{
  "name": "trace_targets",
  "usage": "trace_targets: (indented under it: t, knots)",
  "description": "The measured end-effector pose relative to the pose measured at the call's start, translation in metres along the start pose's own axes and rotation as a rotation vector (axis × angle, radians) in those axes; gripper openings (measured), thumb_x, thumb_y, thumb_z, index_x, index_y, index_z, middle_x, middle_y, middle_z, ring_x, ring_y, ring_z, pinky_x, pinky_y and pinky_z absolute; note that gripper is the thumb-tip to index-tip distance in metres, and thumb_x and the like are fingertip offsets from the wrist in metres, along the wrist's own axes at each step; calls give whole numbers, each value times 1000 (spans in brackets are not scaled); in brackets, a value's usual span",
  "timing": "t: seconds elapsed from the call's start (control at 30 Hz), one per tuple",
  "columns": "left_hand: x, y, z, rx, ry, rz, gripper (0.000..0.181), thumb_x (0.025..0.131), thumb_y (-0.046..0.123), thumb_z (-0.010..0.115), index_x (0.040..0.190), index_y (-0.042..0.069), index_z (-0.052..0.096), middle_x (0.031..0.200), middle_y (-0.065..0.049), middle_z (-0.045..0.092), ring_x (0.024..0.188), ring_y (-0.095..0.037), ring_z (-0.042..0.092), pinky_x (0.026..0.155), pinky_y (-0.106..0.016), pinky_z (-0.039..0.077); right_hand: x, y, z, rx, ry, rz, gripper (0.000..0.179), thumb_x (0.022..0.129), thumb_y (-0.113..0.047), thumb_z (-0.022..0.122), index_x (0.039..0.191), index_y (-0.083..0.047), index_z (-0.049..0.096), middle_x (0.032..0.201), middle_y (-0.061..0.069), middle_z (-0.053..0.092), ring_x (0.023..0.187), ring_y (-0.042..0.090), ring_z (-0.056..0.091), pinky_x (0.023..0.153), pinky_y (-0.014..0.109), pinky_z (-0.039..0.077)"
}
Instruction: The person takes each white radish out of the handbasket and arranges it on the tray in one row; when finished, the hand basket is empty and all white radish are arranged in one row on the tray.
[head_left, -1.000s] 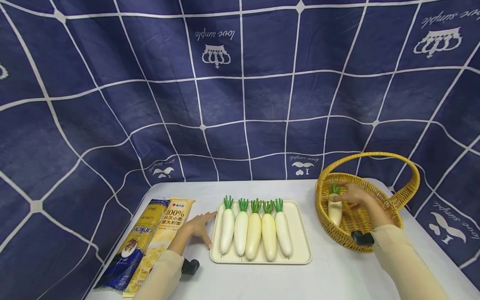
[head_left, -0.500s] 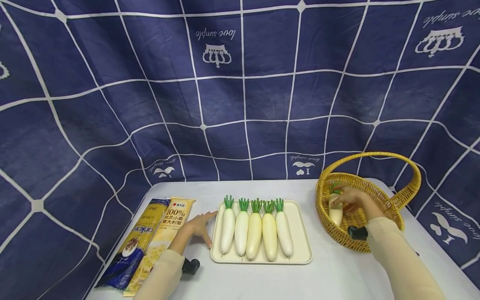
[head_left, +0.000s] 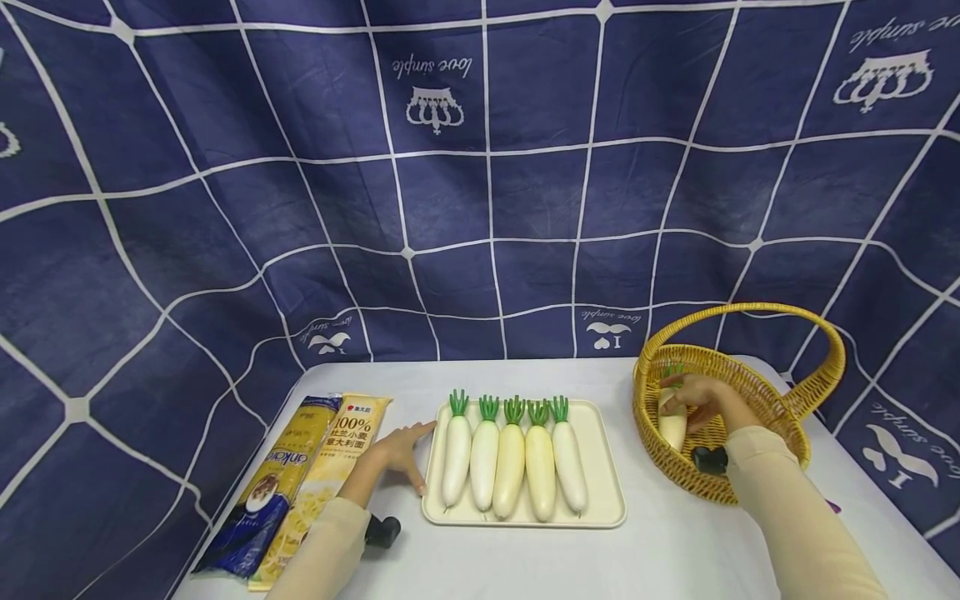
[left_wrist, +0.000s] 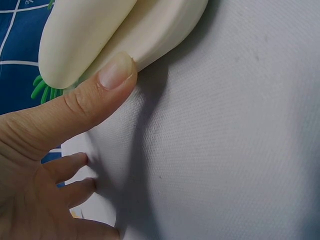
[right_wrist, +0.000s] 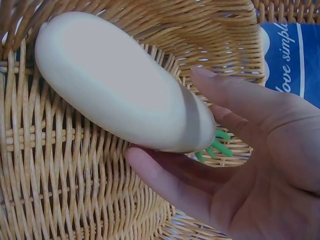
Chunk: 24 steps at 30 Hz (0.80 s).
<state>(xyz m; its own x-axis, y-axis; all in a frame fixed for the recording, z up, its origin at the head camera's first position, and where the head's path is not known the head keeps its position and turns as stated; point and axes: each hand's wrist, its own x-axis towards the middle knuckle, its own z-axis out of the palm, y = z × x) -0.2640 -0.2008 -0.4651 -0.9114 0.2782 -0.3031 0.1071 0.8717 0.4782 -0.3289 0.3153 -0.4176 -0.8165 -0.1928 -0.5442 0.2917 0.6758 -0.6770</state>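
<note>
In the head view, a white radish (head_left: 672,423) with green leaves lies at the left inside a wicker basket (head_left: 678,475). My right hand (head_left: 701,398) reaches into the basket over its leafy end. The right wrist view shows the thumb (right_wrist: 235,92) and fingers (right_wrist: 170,182) on either side of this radish (right_wrist: 115,82), spread and only slightly bent; firm contact is not clear. My left hand (head_left: 397,454) is spread at the left edge of a cream tray (head_left: 600,492), its thumb (left_wrist: 107,82) at the rim. Several radishes (head_left: 510,471) lie side by side on the tray, leaves pointing away.
Two pasta packets, one blue and gold (head_left: 262,492) and one cream (head_left: 322,483), lie left of the tray. The basket's tall handle (head_left: 750,308) arches over its opening. A blue checked cloth (head_left: 525,200) hangs behind the white table (head_left: 540,567).
My right hand has shifted slightly toward me and closer around the radish in the basket. That radish stays in place. My left hand has not moved.
</note>
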Motion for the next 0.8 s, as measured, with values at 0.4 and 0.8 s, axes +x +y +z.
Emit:
trace_targets:
  t: [0.4,0.8]
  knots:
    - [2,-2,0,10,-3,3,113,47,14,92,145,7,36,146,-29,31,133,-53,24,110,-62,20,9,8,1,38,-28,-30,68,86,-7,60,140,7,21,110,29,44,82,31,59,68,40,58]
    - [-1,1,-1,4,0,5,112,47,13,92,144,7,36,145,-30,31,132,-54,24,109,-63,20,11,19,1,87,-53,-81,65,81,-7,61,134,6,25,106,26,41,82,31,57,65,40,58]
